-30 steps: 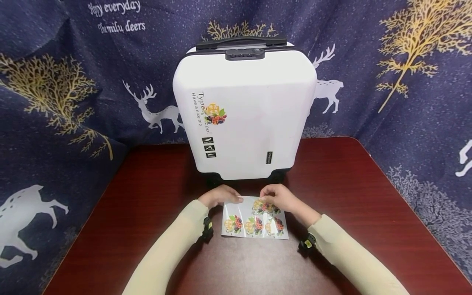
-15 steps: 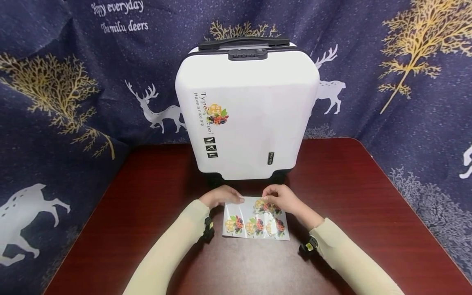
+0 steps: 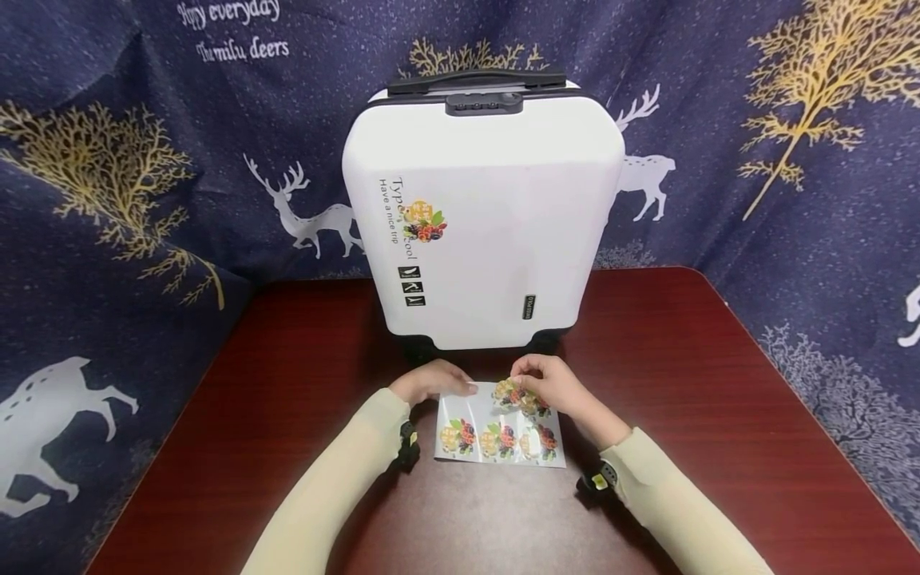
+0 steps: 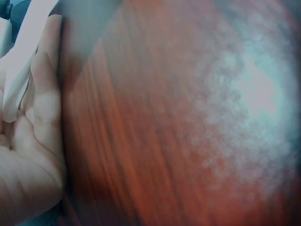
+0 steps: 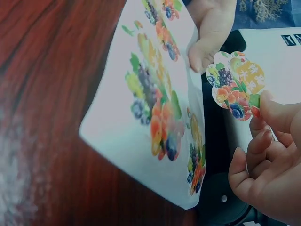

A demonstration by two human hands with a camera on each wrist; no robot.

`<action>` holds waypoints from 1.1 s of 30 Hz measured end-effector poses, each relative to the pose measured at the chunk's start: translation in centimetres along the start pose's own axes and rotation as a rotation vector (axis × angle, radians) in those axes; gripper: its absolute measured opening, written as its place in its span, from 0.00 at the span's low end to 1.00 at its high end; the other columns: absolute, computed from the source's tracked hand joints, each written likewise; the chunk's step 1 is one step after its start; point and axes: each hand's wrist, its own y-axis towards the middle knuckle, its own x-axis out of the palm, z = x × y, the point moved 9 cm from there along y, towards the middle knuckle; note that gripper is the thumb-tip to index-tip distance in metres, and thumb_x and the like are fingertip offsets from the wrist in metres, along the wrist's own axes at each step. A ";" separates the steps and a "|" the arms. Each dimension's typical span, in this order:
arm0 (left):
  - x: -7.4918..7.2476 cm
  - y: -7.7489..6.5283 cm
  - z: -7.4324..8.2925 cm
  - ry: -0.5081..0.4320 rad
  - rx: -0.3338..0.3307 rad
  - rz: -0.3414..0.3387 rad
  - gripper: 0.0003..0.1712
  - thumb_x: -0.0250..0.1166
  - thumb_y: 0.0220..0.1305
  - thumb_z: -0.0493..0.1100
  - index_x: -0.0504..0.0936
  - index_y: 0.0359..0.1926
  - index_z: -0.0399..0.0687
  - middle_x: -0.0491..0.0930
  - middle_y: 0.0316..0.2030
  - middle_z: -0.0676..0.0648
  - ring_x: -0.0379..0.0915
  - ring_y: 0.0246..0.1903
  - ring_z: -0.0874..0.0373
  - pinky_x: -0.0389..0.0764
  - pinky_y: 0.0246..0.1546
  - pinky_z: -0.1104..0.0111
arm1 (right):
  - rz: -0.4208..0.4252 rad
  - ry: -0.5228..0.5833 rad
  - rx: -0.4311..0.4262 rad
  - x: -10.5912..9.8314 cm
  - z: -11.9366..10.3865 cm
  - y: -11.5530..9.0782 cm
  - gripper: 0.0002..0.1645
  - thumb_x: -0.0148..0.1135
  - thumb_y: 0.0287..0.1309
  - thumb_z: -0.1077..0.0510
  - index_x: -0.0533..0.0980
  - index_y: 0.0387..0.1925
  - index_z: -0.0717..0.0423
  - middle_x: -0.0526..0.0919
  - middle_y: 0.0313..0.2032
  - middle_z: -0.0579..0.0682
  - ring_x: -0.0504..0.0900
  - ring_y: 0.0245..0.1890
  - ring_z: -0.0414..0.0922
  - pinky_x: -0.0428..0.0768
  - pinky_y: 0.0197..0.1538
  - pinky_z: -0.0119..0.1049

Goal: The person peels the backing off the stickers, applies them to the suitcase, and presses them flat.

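My left hand (image 3: 434,381) grips the upper left corner of a white sheet of fruit stickers (image 3: 463,407), its thumb on top. In the left wrist view the sheet's pale edge (image 4: 23,61) lies between thumb and fingers. My right hand (image 3: 552,385) pinches a scalloped fruit sticker (image 5: 235,87) between thumb and forefinger. In the right wrist view this sticker stands apart from the sheet, printed side showing. Several fruit prints (image 5: 157,101) remain visible on the sheet, which is slightly bent.
A white suitcase (image 3: 489,239) stands upright behind the hands on the dark red table (image 3: 287,383). One fruit sticker (image 3: 424,222) is on its front, over printed lettering. Behind hangs a dark blue cloth (image 3: 302,120) with deer and trees.
My right hand has risen slightly, lifting the pinched sticker up over the sheet's top edge. The left hand and the sheet stay almost still.
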 end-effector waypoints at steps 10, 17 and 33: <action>-0.1 0.2 -0.3 -0.010 -0.028 0.024 0.20 0.67 0.63 0.43 0.82 0.51 0.33 0.88 0.38 0.40 0.83 0.32 0.60 0.84 0.37 0.68 | 0.035 0.034 -0.005 -0.4 -1.2 0.0 0.03 0.63 0.62 0.63 0.80 0.35 0.60 0.84 0.34 0.55 0.72 0.30 0.40 0.74 0.34 0.29; -0.1 0.1 -0.2 -0.013 -0.021 0.023 0.20 0.67 0.63 0.43 0.82 0.51 0.32 0.88 0.39 0.39 0.83 0.31 0.61 0.84 0.36 0.68 | 0.063 0.067 -0.039 -0.8 -2.2 0.2 0.04 0.64 0.62 0.63 0.80 0.35 0.61 0.82 0.31 0.54 0.71 0.26 0.38 0.73 0.31 0.29; -0.1 0.3 -0.1 -0.031 -0.020 -0.005 0.19 0.67 0.64 0.43 0.83 0.50 0.33 0.88 0.35 0.43 0.81 0.29 0.62 0.84 0.35 0.69 | 0.227 0.079 -0.092 -3.6 -6.2 0.0 0.06 0.65 0.62 0.59 0.81 0.38 0.58 0.82 0.29 0.58 0.74 0.26 0.40 0.72 0.30 0.29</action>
